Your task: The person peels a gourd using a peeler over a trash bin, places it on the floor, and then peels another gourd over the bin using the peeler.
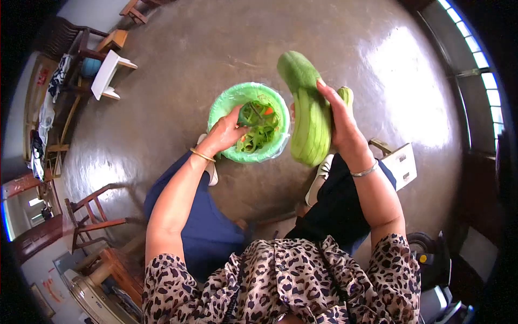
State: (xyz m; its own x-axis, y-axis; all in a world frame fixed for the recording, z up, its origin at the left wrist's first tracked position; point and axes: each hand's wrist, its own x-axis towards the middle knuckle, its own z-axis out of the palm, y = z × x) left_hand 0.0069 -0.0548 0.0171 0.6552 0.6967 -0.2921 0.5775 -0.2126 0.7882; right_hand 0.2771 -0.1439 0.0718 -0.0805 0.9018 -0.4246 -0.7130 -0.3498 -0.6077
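Observation:
My right hand [341,116] grips a large, long green gourd [310,127], which is tilted with its top up and to the left. Its upper end is dark green, while the lower part shows pale strips where the skin is off. My left hand [225,131] is closed over a green peeler [249,114], above the bin and apart from the gourd; the blade is hard to make out. Below it stands a round green bin [220,102] with a clear plastic liner. Green peelings [261,135] and a bit of orange lie inside.
A second pale green gourd [347,96] shows partly behind my right hand. Beside my right leg is a white stool [402,164]. Another white stool [106,74] stands at the upper left, near wooden furniture. A wooden chair [89,216] is at the left. Brown floor [189,48] surrounds the bin.

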